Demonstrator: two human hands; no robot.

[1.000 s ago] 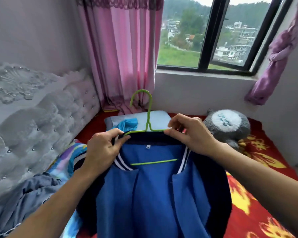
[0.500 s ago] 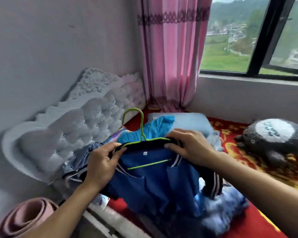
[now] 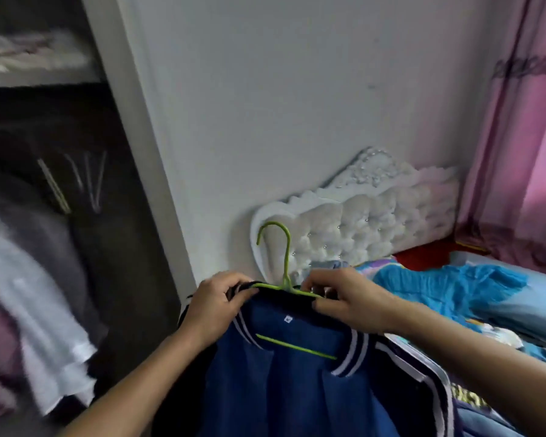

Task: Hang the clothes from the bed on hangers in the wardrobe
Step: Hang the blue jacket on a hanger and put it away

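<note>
The view has swung away from the bed (image 3: 501, 307) toward the open wardrobe (image 3: 76, 222) at left, while the left hand (image 3: 216, 305) and right hand (image 3: 349, 302), each grip pinching its collar, carry the blue jacket (image 3: 284, 380) on its green hanger (image 3: 286, 257), seemingly ready for hanging.

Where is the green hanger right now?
Head view, low centre: the green hanger sits in the blue jacket collar, held by the left hand and right hand, hook up before the white headboard, right of the wardrobe.
</note>
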